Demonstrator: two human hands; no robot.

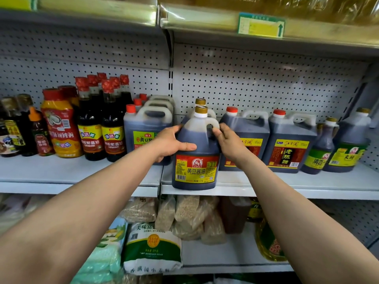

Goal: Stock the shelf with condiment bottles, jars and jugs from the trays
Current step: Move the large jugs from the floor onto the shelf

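A dark soy sauce jug [194, 173] with a gold cap and a red-and-yellow label stands at the front edge of the white middle shelf [287, 183]. My left hand [171, 143] grips its left shoulder, thumb across the front. My right hand [227, 140] holds its right side, with fingers curled at the handle. A second gold-capped jug [200, 101] stands right behind it, mostly hidden.
Red-capped jugs [143, 128] and tall dark bottles [90, 124] fill the shelf to the left. Vinegar jugs [289, 144] and green-labelled jugs [346, 144] stand to the right. An upper shelf [205, 21] hangs overhead. Bags of rice and grain [151, 247] lie on the shelf below.
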